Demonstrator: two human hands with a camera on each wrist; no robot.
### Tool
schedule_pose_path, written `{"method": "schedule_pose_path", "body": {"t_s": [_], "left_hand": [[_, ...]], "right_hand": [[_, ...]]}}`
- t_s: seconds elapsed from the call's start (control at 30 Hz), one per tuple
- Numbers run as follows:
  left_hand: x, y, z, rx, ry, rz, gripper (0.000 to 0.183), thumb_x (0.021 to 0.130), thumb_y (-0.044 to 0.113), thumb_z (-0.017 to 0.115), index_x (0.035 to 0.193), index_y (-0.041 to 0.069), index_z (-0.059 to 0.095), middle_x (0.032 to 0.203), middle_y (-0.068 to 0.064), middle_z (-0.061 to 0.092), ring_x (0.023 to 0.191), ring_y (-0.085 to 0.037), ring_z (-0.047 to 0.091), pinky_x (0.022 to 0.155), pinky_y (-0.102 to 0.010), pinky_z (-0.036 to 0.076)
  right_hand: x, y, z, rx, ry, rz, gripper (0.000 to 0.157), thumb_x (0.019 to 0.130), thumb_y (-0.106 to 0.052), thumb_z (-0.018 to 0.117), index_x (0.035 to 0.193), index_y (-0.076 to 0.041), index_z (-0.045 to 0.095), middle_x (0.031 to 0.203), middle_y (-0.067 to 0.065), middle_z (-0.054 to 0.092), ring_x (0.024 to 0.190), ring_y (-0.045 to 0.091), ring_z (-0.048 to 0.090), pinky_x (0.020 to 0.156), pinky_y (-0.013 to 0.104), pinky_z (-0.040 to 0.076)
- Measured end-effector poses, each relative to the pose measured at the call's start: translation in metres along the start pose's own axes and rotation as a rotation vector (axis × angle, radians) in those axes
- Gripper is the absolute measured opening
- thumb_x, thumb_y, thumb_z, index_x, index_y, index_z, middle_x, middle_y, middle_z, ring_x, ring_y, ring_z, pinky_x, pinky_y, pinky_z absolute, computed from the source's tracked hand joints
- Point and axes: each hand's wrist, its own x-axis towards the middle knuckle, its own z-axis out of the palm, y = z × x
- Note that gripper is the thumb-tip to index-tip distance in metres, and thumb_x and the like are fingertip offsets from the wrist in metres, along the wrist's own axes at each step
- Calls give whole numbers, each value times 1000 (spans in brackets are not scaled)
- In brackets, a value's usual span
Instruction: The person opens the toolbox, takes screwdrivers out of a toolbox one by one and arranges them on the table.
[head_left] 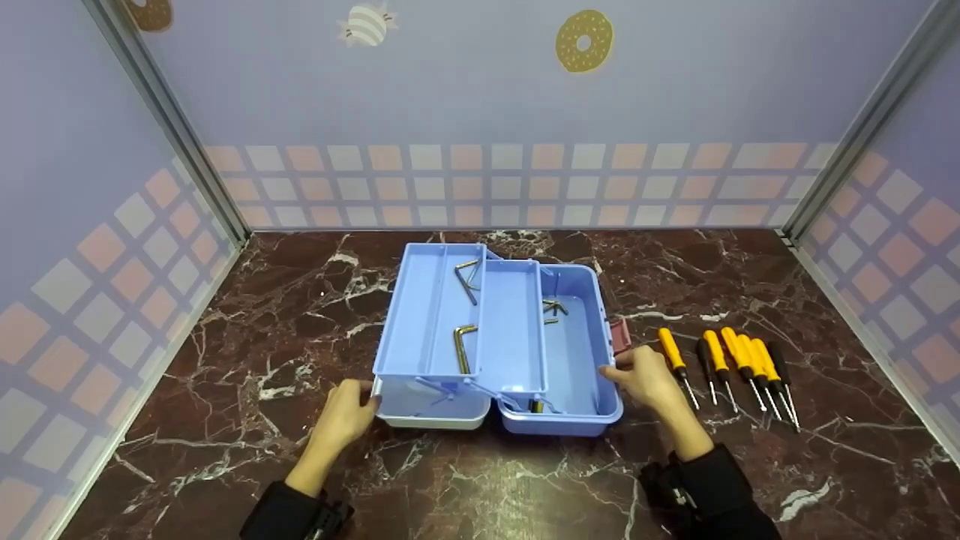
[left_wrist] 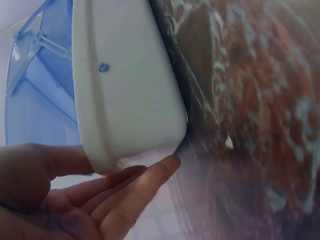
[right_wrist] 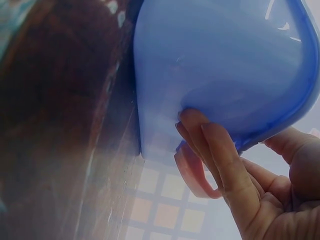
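A blue toolbox (head_left: 574, 352) stands unfolded on the table, its stepped trays (head_left: 420, 315) spread to the left over a white lid (head_left: 431, 422). My left hand (head_left: 346, 412) grips the lid's left edge; in the left wrist view the thumb is at the rim and the fingers (left_wrist: 142, 187) lie along the outside. At the box's right wall, my right hand (head_left: 649, 379) holds the rim with thumb inside and fingers (right_wrist: 220, 150) against the outer wall, beside a pink latch (head_left: 620, 335). Hex keys (head_left: 461, 349) lie in the top tray, with more small metal pieces (head_left: 555, 306) in the box bottom.
Several screwdrivers (head_left: 716, 356) with yellow or black handles lie in a loose row right of the box. Patterned panels (head_left: 510, 184) enclose the dark marble-look table (head_left: 300, 337) at the back and both sides.
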Motion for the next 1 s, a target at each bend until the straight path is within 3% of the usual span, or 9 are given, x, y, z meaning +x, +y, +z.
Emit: {"method": "schedule_pose_path", "body": {"t_s": [0.2,0.37,0.57,0.77,0.87,1.0], "left_hand": [[0,7,-6,-25,35,-29,18,78,-1,53,89,-10,65,71,-14,64,54,-19,57,55,-34,47],[0,23,-17,-26,109,0,21,76,-2,52,90,-11,65,75,-18,65,60,-22,59,57,-36,47],[1,53,-28,-15,219,19,24,74,-1,52,92,-10,65,70,-16,65,56,-21,57,55,-37,46],[-1,91,-28,19,330,73,22,76,1,54,94,-5,66,69,-15,63,49,-21,52,47,-34,43],[-3,109,-22,11,372,141,24,78,1,56,100,-8,62,84,-22,64,59,-27,60,49,-31,48],[-5,132,-10,23,440,247,28,79,2,58,104,-12,58,105,-26,58,90,-37,59,75,-36,49]], "right_hand": [[0,0,0,8,-7,17,16,76,-14,65,67,-1,67,51,0,55,45,8,44,45,25,37],[-1,-1,0,13,-9,31,17,77,-14,65,66,-1,66,52,2,55,44,9,45,43,25,38],[0,-1,1,-17,17,7,18,76,-14,66,62,-3,64,52,0,54,46,10,44,45,26,37],[0,-1,2,-23,20,-5,18,75,-13,66,61,-3,63,52,-1,51,47,11,42,45,26,35],[0,-1,2,-28,21,-8,19,75,-13,66,59,-3,62,51,0,50,48,12,42,47,28,35],[0,0,2,-33,27,-6,17,75,-13,66,61,-3,64,54,3,54,50,14,45,49,30,37]]}}
